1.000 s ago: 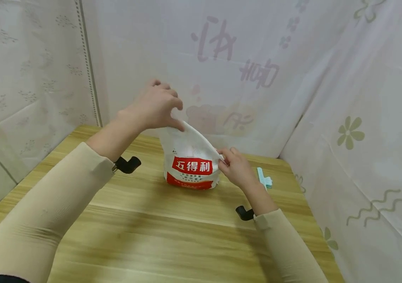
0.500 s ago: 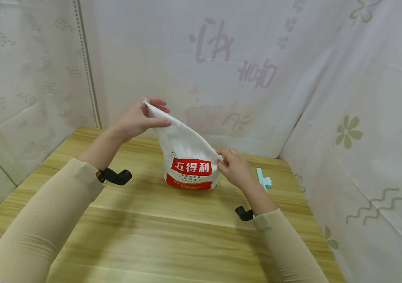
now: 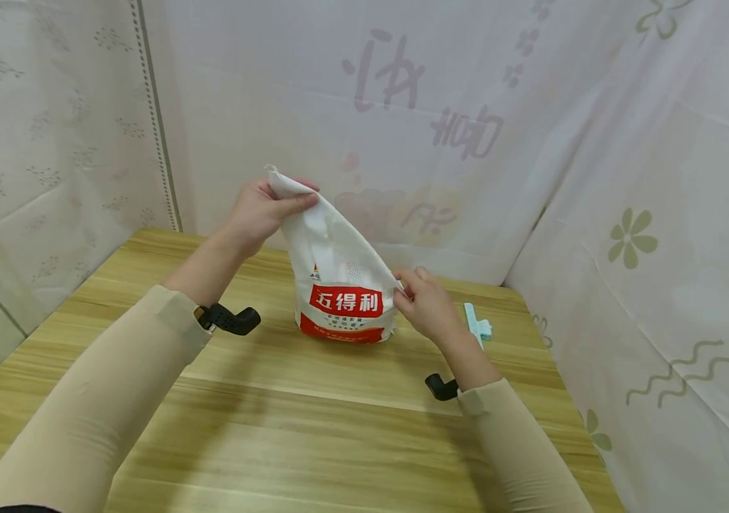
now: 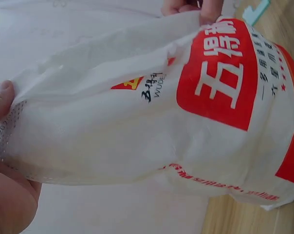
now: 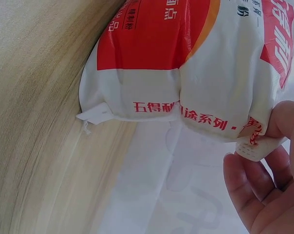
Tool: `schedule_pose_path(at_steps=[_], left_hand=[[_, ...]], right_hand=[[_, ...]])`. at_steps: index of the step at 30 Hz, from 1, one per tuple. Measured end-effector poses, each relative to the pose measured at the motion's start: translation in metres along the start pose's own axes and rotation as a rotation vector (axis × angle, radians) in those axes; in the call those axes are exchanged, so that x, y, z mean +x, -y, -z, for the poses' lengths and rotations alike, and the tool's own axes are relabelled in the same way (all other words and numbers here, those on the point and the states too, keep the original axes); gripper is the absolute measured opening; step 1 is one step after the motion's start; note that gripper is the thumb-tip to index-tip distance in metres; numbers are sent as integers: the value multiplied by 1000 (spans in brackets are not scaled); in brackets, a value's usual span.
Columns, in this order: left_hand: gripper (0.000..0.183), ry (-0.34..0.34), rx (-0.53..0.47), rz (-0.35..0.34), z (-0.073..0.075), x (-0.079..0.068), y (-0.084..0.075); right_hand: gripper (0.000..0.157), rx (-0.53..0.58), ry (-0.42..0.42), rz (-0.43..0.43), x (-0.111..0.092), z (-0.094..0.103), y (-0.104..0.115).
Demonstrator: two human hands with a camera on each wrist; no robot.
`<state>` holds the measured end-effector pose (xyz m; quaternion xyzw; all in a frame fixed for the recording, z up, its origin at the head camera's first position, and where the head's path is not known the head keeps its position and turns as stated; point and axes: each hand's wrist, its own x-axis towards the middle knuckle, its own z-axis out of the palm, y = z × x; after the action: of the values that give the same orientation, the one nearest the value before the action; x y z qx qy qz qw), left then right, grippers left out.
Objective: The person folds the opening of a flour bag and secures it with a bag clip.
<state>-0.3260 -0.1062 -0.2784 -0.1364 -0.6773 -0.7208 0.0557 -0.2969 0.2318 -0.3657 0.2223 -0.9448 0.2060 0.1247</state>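
A white flour bag (image 3: 341,263) with red printed panels stands on the wooden table (image 3: 313,442). Its top is drawn up at the left, and the upper edge slopes down rightward. My left hand (image 3: 258,214) pinches that raised left corner, thumb (image 4: 2,100) on the front face and fingers behind. At the lower right end of the slope, my right hand (image 3: 430,306) grips the folded edge of the bag. In the right wrist view the right hand (image 5: 264,185) holds a small rolled tuck (image 5: 256,147) between thumb and fingers.
A light blue bag clip (image 3: 481,328) lies on the table just right of my right hand. Patterned white curtains (image 3: 402,85) rise behind the table and along both sides. Black wrist mounts (image 3: 236,320) stick out from both sleeves.
My left hand came down from above the bag's top with spread fingers, went left, and now pinches the corner, slightly higher and further right than half a second ago. My right hand keeps its place.
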Motion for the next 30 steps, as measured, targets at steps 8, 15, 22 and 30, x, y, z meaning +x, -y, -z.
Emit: schedule_pose_path(at_steps=[8, 15, 22, 30], left_hand=[[16, 7, -38, -68, 5, 1, 4], [57, 15, 229, -58, 13, -3, -10], [100, -42, 812, -404, 9, -7, -28], [37, 199, 1394, -728, -23, -11, -35]], right_hand=[[27, 22, -12, 15, 2, -3, 3], [26, 34, -4, 8, 3, -4, 3], [26, 34, -7, 2, 2, -4, 3], [28, 36, -10, -19, 3, -6, -3]])
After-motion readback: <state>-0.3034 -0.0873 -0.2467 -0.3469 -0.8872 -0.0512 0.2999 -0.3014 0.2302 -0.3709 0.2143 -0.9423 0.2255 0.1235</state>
